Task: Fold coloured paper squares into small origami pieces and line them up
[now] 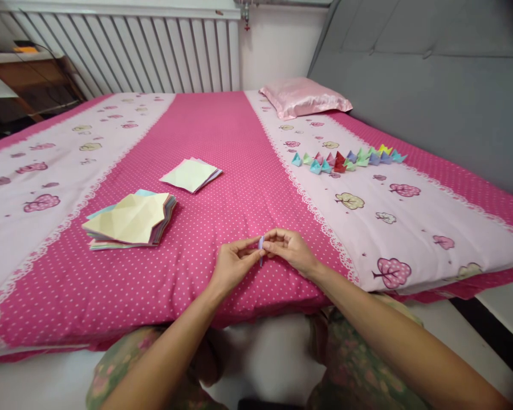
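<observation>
My left hand (233, 266) and my right hand (288, 249) meet near the front edge of the bed (222, 136). Both pinch a small folded piece of light purple paper (261, 246) between their fingertips, just above the pink dotted sheet. A stack of creased coloured paper (130, 222) with a yellow sheet on top lies to the left of my hands. Farther back lies a smaller pile of flat paper squares (191, 173). A row of several finished small folded paper shapes (346, 158) in many colours stands to the right on the pale strip.
A pink satin pillow (303, 97) lies at the far end by the grey headboard (431, 85). A white radiator (123, 51) runs along the back wall. A wooden desk (25, 74) stands at the far left. My knees in floral fabric (350, 364) show below the bed's edge.
</observation>
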Demonstrator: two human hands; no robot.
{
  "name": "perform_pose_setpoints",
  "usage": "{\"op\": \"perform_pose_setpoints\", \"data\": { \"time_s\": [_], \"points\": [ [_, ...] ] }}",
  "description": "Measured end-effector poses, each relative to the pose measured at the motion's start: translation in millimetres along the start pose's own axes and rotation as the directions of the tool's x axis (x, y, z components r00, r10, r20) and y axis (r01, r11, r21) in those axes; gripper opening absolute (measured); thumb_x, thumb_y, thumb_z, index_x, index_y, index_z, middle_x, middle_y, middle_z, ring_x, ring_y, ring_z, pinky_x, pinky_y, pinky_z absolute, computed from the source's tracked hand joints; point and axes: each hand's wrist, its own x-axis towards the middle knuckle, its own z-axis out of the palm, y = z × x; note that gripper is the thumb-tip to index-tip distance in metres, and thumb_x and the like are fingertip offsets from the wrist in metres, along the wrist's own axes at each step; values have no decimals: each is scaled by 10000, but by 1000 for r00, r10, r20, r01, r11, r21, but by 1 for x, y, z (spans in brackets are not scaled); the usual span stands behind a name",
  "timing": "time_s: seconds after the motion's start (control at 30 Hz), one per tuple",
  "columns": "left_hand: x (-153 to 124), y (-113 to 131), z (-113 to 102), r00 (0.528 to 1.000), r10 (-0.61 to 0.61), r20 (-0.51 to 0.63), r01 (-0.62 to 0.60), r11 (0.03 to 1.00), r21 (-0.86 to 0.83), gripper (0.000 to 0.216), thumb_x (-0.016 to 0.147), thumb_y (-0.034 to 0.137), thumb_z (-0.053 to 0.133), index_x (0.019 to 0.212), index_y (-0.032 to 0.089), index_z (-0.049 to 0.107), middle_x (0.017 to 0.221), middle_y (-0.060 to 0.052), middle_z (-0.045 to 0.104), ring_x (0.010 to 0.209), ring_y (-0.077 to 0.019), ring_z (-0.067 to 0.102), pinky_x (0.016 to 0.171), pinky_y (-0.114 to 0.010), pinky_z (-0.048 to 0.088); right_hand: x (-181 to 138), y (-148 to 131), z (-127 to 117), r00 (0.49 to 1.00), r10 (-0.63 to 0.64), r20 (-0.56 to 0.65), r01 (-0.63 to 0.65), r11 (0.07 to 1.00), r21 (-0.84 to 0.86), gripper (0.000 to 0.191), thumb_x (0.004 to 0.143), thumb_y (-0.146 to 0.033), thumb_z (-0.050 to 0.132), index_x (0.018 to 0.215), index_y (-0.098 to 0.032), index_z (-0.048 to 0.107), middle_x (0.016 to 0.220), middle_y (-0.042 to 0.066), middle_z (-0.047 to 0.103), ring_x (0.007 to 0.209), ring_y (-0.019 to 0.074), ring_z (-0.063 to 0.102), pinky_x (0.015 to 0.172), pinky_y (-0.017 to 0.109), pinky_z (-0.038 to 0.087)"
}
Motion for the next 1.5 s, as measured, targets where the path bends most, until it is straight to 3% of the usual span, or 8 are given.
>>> {"op": "perform_pose_setpoints", "data": {
  "time_s": [0.23, 0.47, 0.6, 0.77, 1.0, 1.23, 1.4, 1.5],
  "points": [
    [1, -1, 0, 1000, -14, 15, 15, 1000, -25, 386, 616, 260, 736, 965, 104, 678, 753, -84, 724, 650, -164, 668, 660, -282, 541, 0, 0, 1, 1000, -24, -7, 23, 995, -92, 247, 686, -330, 685, 847, -157, 613, 716, 14, 640, 630, 112, 609, 588, 243, 495],
    [1, -7, 3, 999, -19, -29, 18, 999, -35, 405, 606, 247, 734, 966, 76, 665, 887, -126, 712, 748, -200, 676, 742, -323, 538, -4, 3, 3, 993, -111, -42, 95, 956, -278, 180, 743, -290, 591, 862, -155, 589, 732, 26, 635, 630, 131, 620, 596, 263, 513],
    [-2, -9, 8, 996, 43, -82, -44, 999, -7, 360, 621, 201, 700, 957, 83, 652, 892, -119, 708, 773, -199, 673, 773, -333, 532, -6, 4, 7, 986, -161, -46, 130, 910, -395, 171, 727, -219, 563, 890, -169, 579, 711, 21, 633, 642, 142, 630, 587, 258, 522],
    [-5, -9, 16, 980, 122, -159, -111, 991, 76, 311, 624, 110, 636, 935, 104, 620, 902, -110, 692, 782, -181, 665, 761, -316, 526, -7, 6, 11, 971, -223, -82, 171, 896, -410, 213, 686, -166, 572, 897, -190, 574, 813, 34, 639, 674, 140, 634, 578, 245, 526],
    [2, -7, 14, 988, 89, -124, -106, 985, -139, 318, 584, 71, 622, 897, 122, 599, 898, -82, 680, 797, -157, 652, 775, -293, 505, -2, 4, 5, 944, -330, -13, 303, 881, -363, 220, 713, -112, 522, 834, -219, 672, 932, 43, 586, 853, 152, 598, 700, 264, 513],
    [2, -1, 11, 994, 35, -101, -54, 980, -193, 327, 600, 82, 642, 920, 126, 593, 989, -91, 664, 837, -145, 642, 774, -260, 486, -2, -3, 2, 956, -292, 4, 271, 882, -386, 294, 643, -52, 504, 805, -221, 683, 940, 49, 575, 957, 191, 563, 786, 326, 481],
    [-1, 0, 12, 997, 41, -67, -51, 984, -169, 348, 608, 89, 642, 950, 129, 590, 1012, -101, 655, 839, -149, 638, 741, -249, 489, -4, -3, 4, 985, -171, 16, 169, 949, -268, 122, 705, -222, 606, 818, -194, 643, 932, 52, 609, 842, 176, 612, 710, 305, 502],
    [-2, 1, 12, 997, 61, -51, -70, 980, -184, 348, 601, 107, 668, 941, 129, 598, 1000, -101, 657, 875, -161, 632, 797, -273, 479, -4, 1, 4, 993, -117, 32, 121, 972, -202, 183, 690, -295, 665, 822, -183, 606, 850, 42, 642, 776, 163, 631, 702, 299, 510]
  ]
}}
